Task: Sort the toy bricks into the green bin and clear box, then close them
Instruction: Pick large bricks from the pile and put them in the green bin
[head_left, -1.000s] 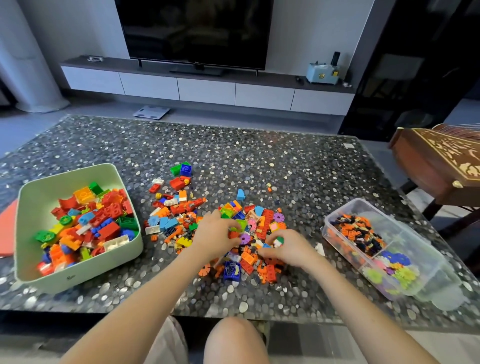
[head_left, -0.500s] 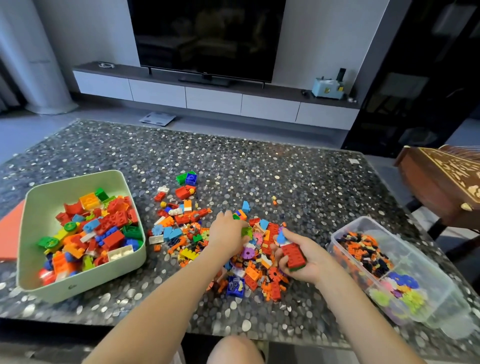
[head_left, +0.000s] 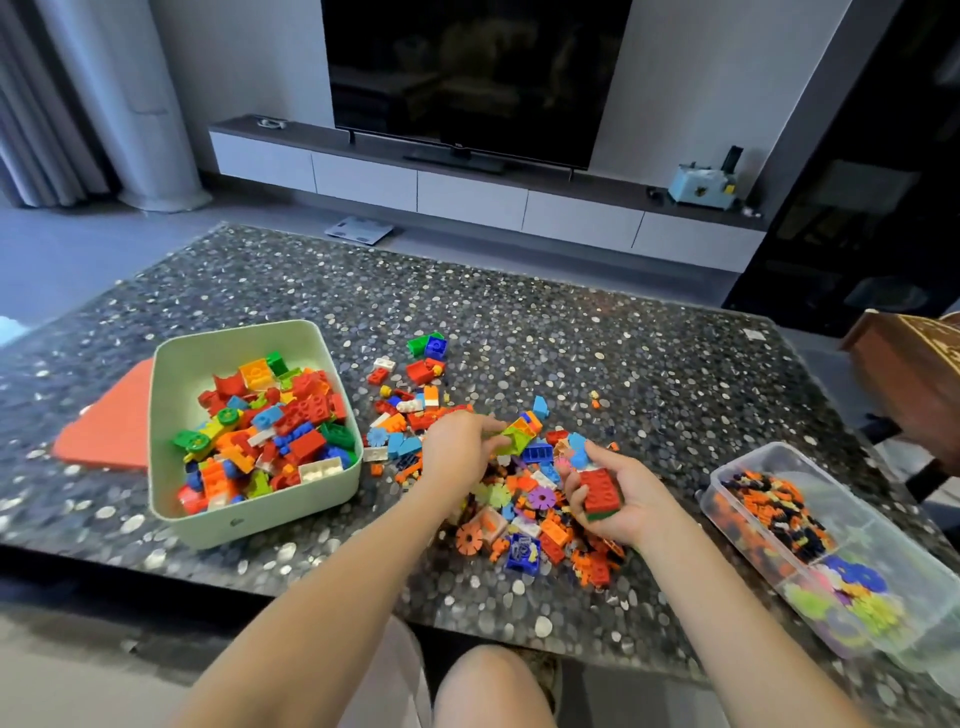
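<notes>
Two containers stand uncovered on the pebble-patterned table (head_left: 649, 353). At far left, a flat red panel (head_left: 111, 421) lies on the tabletop, with its right edge hidden behind the green bin (head_left: 270, 519). The green bin holds a mixed load of large bricks in red, orange, blue, green and white. Just right of the bin, a loose pile of bricks (head_left: 524, 525) spreads across the table centre.

The left hand (head_left: 457, 449) is over the pile, palm down. Its fingertips pinch a lime-green brick (head_left: 517, 440) at the upper edge of the pile. The right hand (head_left: 631, 504) sits at the right side of the pile, palm turned upward. Its fingers and thumb curl round a red studded brick (head_left: 600, 491) with a green layer showing beneath it.

At far right, well apart from the pile, the clear box (head_left: 893, 551) has two compartments. The far compartment holds small orange and black pieces. The near compartment holds flower-shaped discs in blue, pink and yellow-green.
</notes>
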